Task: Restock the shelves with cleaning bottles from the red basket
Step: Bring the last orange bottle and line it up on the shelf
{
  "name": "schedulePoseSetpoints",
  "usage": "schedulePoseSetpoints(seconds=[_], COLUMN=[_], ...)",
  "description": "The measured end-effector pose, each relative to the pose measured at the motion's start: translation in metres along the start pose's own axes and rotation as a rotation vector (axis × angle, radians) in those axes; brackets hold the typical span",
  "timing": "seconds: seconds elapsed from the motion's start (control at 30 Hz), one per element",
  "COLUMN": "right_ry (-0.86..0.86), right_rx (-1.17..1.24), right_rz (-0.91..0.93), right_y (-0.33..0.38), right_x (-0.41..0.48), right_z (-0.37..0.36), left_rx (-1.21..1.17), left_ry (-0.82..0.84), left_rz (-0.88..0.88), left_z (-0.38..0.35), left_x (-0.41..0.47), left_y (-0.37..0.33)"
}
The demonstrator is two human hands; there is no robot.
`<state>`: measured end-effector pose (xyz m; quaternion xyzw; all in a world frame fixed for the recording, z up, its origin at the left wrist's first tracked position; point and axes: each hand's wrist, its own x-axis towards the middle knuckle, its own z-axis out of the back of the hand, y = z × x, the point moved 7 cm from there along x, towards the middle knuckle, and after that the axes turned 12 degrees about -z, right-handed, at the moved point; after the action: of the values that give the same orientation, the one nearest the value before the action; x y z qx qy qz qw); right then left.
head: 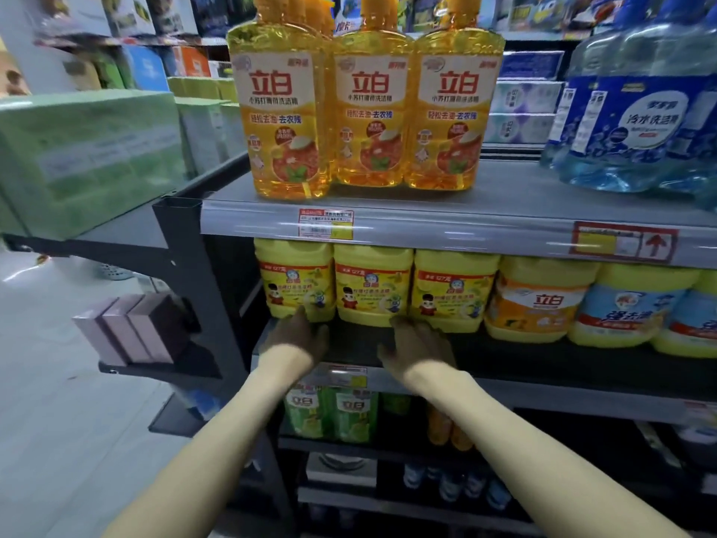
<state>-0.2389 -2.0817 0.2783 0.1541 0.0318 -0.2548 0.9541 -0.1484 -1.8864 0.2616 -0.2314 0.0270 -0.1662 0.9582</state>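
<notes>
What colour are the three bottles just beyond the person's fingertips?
The bottles are bright opaque yellow; the head view shows them best.

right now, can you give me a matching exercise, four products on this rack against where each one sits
Things:
1 clear orange bottles
2 yellow jugs
3 green bottles
4 purple boxes

Places:
A low side shelf at the far left
B top shelf
C middle shelf, where the left hand and right hand reach in
D lower shelf, under the hands

Pairs: 1-B, 2-C, 3-D, 4-A
</notes>
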Motion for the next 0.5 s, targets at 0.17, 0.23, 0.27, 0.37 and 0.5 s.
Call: schedulePoseSetpoints(seconds=[0.17, 0.23, 0.27, 0.37, 0.5], right_ry=[-0.11, -0.125, -0.13, -0.166, -0.276], right_rx=[0.328, 0.407, 0.447, 0.594, 0.772], right_rz=[-0.125, -0.155, -0.171, -0.238, -0.27], right_y=[0.002, 0.002, 0.003, 0.004, 0.008], right_x=[0.031, 0.04, 0.045, 0.054, 0.062], right_z=[-0.018, -0.026, -0.032, -0.044, -0.057], left_rx=[-0.22, -0.298, -0.327, -0.358, -0.428], left_ry=[-0.184, -0.266, -0.303, -0.378, -0.412], left_rz=[0.062, 0.072, 0.077, 0.08, 0.086], left_z=[-0.002, -0.003, -0.003, -0.003, -0.014], left_x=[0.033, 0.04, 0.043, 0.048, 0.055], left_y=[0.027, 0.033, 0.034, 0.034, 0.039])
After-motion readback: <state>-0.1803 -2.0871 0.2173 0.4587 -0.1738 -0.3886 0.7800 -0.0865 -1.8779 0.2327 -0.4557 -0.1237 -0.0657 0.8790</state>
